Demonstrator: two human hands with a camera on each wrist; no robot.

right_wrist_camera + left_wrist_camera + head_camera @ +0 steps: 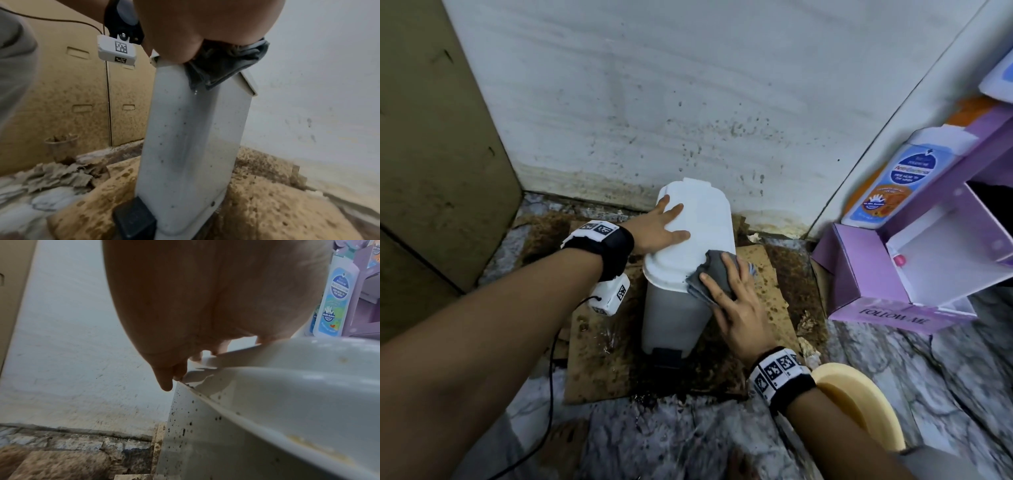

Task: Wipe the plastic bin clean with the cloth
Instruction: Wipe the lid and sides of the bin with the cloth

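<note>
Two bare forearms reach down from the camera to one white plastic pedal bin (681,308) standing on stained brown cardboard (599,363) in the wall corner. One left hand (659,228) lies flat on the bin's white lid (698,219), fingers straight, steadying it. One right hand (736,301) presses one folded grey cloth (714,270) against the bin's upper right side, just under the lid edge, with fingers spread.

To wipe well, I judge it best to keep the lid pinned, drag the cloth downward in overlapping strokes and refold it, since dark specks dot the sides. One black pedal (667,356) sits at the base.
</note>
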